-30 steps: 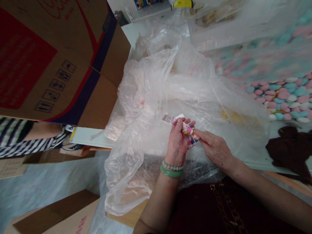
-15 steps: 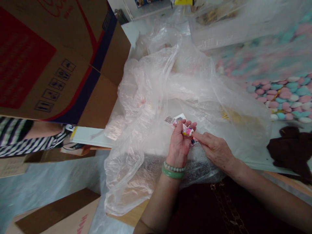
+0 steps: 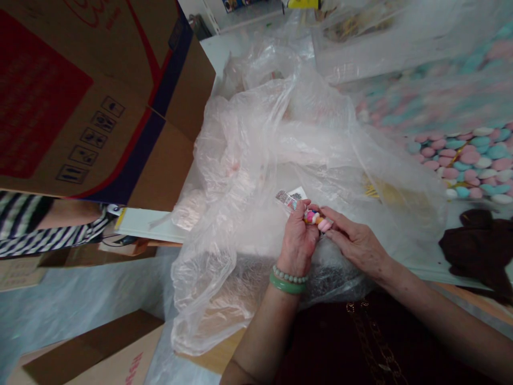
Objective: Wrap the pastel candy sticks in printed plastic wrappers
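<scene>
My left hand [image 3: 297, 238], with a green bangle and beads at its wrist, is closed round a small printed packet [image 3: 285, 199]. One end of the packet, silvery with fine print, sticks out past the thumb. Pink, white and yellow shapes [image 3: 313, 217] show at the other end; I cannot tell print from contents. Pinched at that end, my right hand [image 3: 358, 243] has thumb and fingers around a pale pink rounded piece [image 3: 324, 225]. Under both hands spreads a large clear plastic bag [image 3: 248, 214], crumpled over the table.
A large brown carton [image 3: 176, 144] stands at the left, with a person's striped sleeve [image 3: 24, 214] below it. Pink, blue and white sweets [image 3: 473, 160] lie at the right, above a dark brown cloth [image 3: 475, 246]. An open carton [image 3: 92, 347] sits on the floor.
My right fingers have come round the packet's end, where the pale pink piece now shows. My left hand has shifted slightly right, and its fingers have closed more.
</scene>
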Demonstrator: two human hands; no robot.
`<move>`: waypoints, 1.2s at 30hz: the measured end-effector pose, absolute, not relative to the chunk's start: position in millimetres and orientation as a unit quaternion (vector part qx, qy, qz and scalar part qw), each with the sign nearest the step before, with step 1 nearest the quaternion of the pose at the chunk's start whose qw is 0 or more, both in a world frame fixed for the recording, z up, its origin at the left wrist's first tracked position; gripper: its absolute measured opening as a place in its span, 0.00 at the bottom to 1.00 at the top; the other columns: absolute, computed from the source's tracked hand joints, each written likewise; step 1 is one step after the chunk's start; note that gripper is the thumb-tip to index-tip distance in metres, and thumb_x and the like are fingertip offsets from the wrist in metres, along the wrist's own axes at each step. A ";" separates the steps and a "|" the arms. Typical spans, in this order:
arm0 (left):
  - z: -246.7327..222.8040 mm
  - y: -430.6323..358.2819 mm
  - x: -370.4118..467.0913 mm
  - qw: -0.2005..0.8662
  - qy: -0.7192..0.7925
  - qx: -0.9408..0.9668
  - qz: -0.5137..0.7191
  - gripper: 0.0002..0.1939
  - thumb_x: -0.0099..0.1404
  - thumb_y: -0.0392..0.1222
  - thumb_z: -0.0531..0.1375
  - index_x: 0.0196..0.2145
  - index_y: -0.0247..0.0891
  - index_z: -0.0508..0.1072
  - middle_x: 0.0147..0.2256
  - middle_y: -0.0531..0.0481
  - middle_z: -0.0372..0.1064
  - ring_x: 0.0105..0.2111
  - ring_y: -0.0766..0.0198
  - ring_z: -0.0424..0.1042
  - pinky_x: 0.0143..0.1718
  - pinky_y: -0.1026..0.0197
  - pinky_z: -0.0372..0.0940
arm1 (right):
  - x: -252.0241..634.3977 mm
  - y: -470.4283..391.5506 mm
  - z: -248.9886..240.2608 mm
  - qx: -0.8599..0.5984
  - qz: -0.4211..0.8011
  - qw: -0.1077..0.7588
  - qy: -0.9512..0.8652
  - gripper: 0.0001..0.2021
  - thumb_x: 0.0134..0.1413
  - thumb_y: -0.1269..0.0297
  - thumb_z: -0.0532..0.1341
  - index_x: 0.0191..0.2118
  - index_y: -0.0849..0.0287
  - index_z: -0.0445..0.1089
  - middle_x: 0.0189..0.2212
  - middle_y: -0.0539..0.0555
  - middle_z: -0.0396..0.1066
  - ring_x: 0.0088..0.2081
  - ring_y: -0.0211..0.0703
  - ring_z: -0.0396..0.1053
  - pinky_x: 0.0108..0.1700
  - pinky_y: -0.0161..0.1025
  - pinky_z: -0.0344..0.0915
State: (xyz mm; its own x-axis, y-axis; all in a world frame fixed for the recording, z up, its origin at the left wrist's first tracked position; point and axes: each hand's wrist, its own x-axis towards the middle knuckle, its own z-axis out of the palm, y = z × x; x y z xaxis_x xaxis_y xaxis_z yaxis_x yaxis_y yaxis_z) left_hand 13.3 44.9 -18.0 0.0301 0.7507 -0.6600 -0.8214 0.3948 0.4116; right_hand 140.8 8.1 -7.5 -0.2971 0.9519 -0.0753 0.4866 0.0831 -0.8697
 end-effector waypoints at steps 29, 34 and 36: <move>-12.7 47.4 4.7 0.734 0.361 -0.017 0.575 0.15 0.63 0.53 0.57 0.33 0.38 0.69 0.28 0.53 0.69 0.33 0.60 0.73 0.44 0.52 0.65 | 138.1 0.8 -2.7 -0.533 0.730 0.259 -0.340 0.11 0.51 0.55 0.59 0.26 0.58 0.64 0.15 0.43 0.54 0.15 0.30 0.48 0.16 0.30 0.43; -12.1 46.4 10.0 0.728 0.391 -0.023 0.563 0.12 0.64 0.50 0.56 0.31 0.38 0.67 0.27 0.53 0.67 0.31 0.62 0.73 0.41 0.55 0.66 | 128.9 -1.8 -8.0 -0.577 0.571 0.302 -0.500 0.11 0.53 0.58 0.56 0.24 0.57 0.65 0.16 0.46 0.59 0.20 0.35 0.57 0.24 0.33 0.51; -13.1 45.7 9.4 0.723 0.396 -0.026 0.565 0.12 0.65 0.50 0.55 0.32 0.38 0.66 0.28 0.52 0.67 0.31 0.61 0.73 0.38 0.56 0.66 | 131.1 -1.3 -10.2 -0.614 0.425 0.273 -0.606 0.11 0.56 0.60 0.54 0.26 0.56 0.68 0.19 0.49 0.64 0.24 0.38 0.61 0.27 0.34 0.52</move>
